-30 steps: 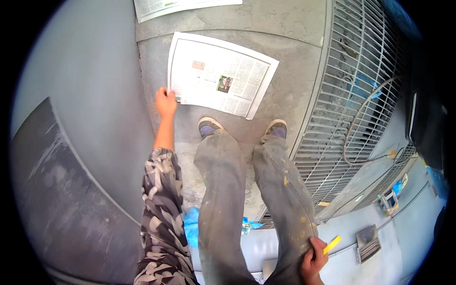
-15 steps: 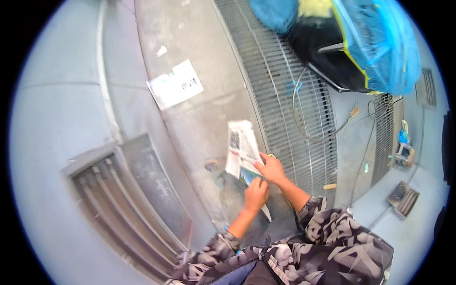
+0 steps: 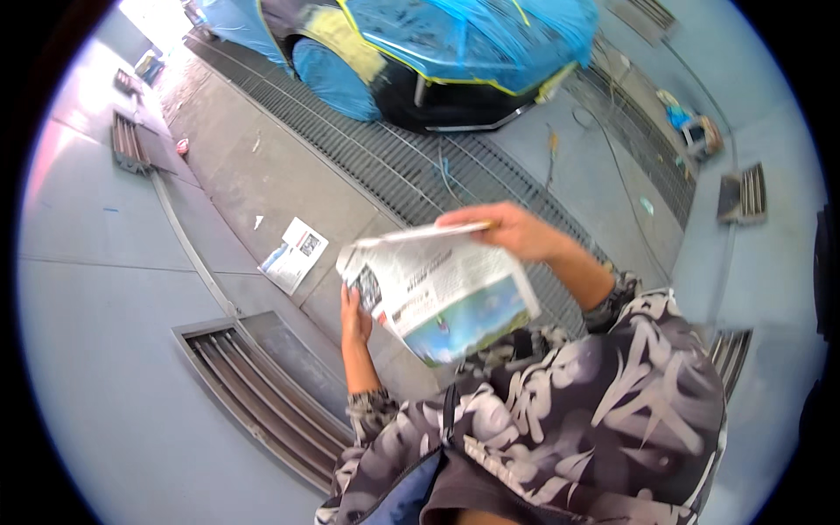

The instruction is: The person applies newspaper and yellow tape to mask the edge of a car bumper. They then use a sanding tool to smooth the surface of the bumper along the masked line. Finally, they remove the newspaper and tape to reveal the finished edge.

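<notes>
A sheet of newspaper [image 3: 464, 278] is spread out in front of my body, with a coloured picture on its lower part. My left hand [image 3: 354, 317] grips its left edge, the fingers partly behind the paper. At the upper right edge, my right hand [image 3: 506, 229] pinches the same sheet. Something small and yellow shows under the right fingers; I cannot make out what it is. Another newspaper sheet [image 3: 294, 255] lies flat on the floor to the left, apart from my hands.
Ahead stands a car [image 3: 446, 101] masked with blue film [image 3: 420, 35] and yellow tape. Floor grating [image 3: 350, 149] runs beside it. A vent [image 3: 262, 394] sits in the left wall. A thin hose [image 3: 615, 157] trails across the floor at right, near a small box-like object [image 3: 700, 138].
The newspaper has been opened out wider and raised closer to my body. My hands have moved apart, to its left and upper right edges. The view has turned, showing more of the car.
</notes>
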`<act>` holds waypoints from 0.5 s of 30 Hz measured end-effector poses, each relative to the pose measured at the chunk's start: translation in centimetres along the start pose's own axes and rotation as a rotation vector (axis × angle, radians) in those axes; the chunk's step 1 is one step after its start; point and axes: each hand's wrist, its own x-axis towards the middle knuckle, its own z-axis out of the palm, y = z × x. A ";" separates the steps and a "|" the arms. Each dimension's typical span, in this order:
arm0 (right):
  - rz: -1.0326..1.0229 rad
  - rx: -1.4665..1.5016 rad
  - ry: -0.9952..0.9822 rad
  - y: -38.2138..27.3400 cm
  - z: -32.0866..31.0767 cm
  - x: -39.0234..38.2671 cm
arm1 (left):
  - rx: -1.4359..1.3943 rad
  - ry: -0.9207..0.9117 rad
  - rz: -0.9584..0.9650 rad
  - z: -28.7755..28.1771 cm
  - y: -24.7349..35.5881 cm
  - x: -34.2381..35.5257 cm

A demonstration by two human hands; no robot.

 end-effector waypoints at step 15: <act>0.221 -0.479 -0.423 5.4 -5.2 -7.6 | 0.339 -0.014 -0.007 2.6 2.9 -25.4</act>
